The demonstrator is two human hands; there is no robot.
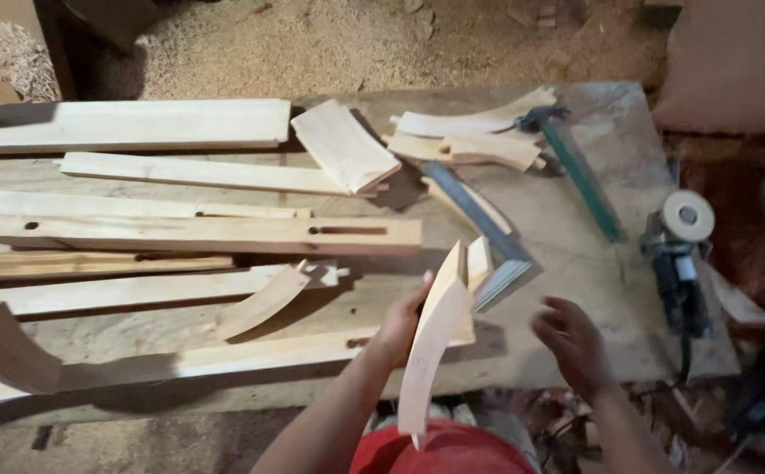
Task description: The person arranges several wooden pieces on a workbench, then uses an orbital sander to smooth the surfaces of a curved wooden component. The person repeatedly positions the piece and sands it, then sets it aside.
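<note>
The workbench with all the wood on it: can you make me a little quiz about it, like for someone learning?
1. True or false: the left hand holds a curved wood piece.
2. Which tool lies at the bench's right edge? A) grinder B) saw C) drill
3. Fill in: the right hand is open and holds ____.

Key:
1. True; it is held upright on edge above the workbench.
2. A; the grinder lies there with its round disc up. A hammer and a metal square lie further in.
3. Nothing; it hovers beside the curved piece.
</note>
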